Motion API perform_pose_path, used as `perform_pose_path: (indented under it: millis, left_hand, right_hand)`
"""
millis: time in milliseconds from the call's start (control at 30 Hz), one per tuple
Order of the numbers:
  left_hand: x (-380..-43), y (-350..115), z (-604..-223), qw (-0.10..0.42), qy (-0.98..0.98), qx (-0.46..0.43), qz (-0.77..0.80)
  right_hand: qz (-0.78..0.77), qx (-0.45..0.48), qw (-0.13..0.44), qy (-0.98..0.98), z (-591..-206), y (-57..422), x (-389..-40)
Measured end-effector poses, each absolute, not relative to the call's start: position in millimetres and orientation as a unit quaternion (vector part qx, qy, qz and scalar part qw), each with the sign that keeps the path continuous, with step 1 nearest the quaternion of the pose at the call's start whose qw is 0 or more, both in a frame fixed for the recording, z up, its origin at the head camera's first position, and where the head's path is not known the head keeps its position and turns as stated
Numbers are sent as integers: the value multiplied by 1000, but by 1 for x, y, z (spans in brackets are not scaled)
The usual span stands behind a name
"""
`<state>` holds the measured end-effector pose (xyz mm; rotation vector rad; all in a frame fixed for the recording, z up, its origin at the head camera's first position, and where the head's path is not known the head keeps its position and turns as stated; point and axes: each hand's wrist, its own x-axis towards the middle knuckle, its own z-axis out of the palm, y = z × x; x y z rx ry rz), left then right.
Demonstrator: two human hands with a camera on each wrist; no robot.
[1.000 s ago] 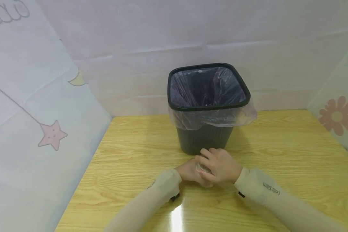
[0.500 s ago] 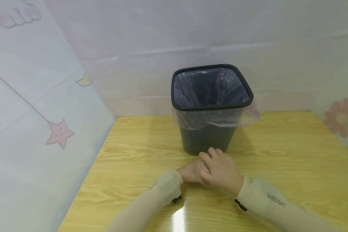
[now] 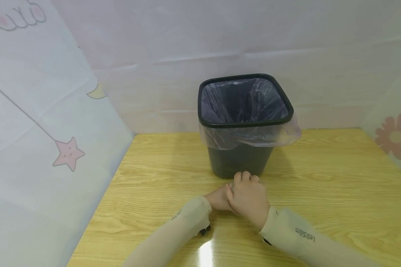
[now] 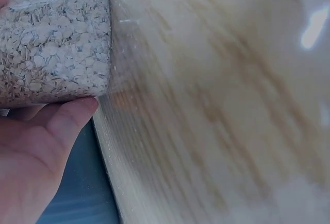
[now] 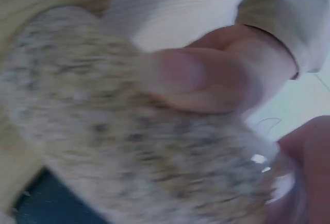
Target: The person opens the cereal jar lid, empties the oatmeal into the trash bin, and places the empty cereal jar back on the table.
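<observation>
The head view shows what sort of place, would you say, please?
Probably a staged work corner: a wood-grain table, a bag-lined bin standing on it, and creased cartoon-printed backdrops around it.

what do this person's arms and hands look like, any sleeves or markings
Both arms wear pale beige sleeves. The right sleeve bears dark lettering, seemingly "Let's Slim"; print on the left sleeve is too small to read. A small black part shows under each cuff. The left hand and right hand are ungloved.
</observation>
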<state>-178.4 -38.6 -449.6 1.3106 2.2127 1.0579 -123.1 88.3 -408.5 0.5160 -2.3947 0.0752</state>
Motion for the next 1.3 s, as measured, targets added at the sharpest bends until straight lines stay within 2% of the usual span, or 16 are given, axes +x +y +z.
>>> perform_pose_path:
  millis: [300,600,867,1133,1300]
  left_hand:
    - [-187,-36,-450,191,784,487,333]
    - [-187,-40,-448,215,801,458,319]
    - [-190,-36,-446,197,809,476,283]
    - [-194,-31,-448,132,787,564,210]
    - [-194,-29,-450,144,795,551,208]
  right_hand:
    - [36,253,365,-895,-413,95,-129]
    - [34,272,372,-887,-416,96,-132]
    - [42,299,369,-879,-418,102,-135]
    - [57,368,385,-845,-417,109,-143]
    - [66,410,383,-825,-418,115,-148]
